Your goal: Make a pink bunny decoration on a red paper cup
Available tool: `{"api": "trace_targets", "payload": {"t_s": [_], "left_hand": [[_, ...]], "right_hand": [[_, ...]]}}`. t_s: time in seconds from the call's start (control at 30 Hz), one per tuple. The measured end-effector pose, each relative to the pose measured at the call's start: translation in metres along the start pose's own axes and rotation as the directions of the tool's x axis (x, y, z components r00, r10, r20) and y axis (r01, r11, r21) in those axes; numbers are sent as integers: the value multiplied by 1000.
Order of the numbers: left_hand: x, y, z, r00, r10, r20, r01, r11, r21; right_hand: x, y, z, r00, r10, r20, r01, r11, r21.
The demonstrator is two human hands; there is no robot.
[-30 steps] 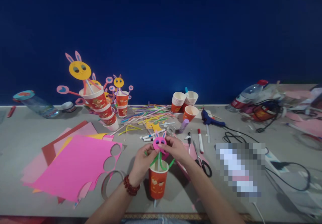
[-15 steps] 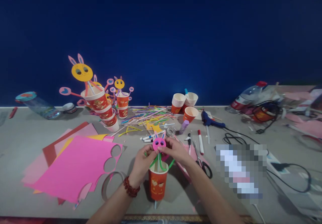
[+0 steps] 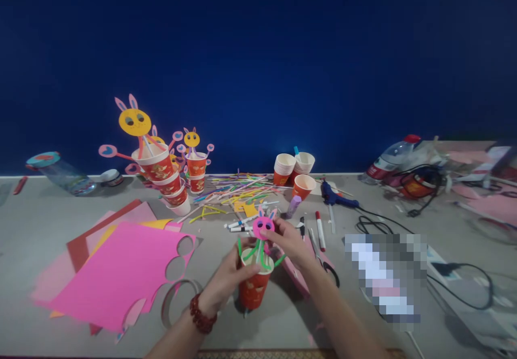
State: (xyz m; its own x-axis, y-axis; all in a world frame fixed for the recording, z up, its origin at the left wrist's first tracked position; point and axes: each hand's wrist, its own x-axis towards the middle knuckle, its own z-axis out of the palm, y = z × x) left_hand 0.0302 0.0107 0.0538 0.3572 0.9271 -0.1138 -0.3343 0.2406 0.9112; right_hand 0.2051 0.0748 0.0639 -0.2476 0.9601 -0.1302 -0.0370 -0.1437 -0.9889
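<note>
A red paper cup (image 3: 255,290) stands a little tilted near the table's front edge, with green pipe cleaners (image 3: 278,260) and a pale straw rising out of it. My left hand (image 3: 234,268) is closed round the cup's left side, thumb at the rim. On top of the straw is a pink rabbit face (image 3: 264,228) with two ears and dark eyes. My right hand (image 3: 288,239) pinches that face from the right. Its far fingers are partly hidden behind the face.
Pink, yellow and red paper sheets (image 3: 117,273) lie at left. Finished rabbit cups (image 3: 157,170) stand behind them. Coloured sticks (image 3: 238,189), stacked cups (image 3: 285,168), a blue glue gun (image 3: 337,196), scissors (image 3: 323,257), markers (image 3: 320,231) and a bottle (image 3: 391,160) lie around.
My left hand has moved down from the pink face to the cup. The face has shifted right with my right hand, and the cup now tilts.
</note>
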Motion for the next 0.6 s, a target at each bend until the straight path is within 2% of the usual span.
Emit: {"api": "trace_targets", "payload": {"t_s": [0.1,0.23,0.5,0.6], "left_hand": [[-9,-4,-1,996,32,83,-41,993,113],[-16,-9,0,996,82,43,-90,970,225],[-23,-8,3,995,91,42,-99,966,241],[-26,-11,3,994,107,30,-111,974,199]], "right_hand": [[-5,-6,-2,1000,2,-20,0,998,65],[-12,-13,-2,1000,-15,-16,16,998,67],[-24,-18,2,999,-30,-28,30,1000,-3],[-25,-18,1,999,-40,15,40,999,11]]}}
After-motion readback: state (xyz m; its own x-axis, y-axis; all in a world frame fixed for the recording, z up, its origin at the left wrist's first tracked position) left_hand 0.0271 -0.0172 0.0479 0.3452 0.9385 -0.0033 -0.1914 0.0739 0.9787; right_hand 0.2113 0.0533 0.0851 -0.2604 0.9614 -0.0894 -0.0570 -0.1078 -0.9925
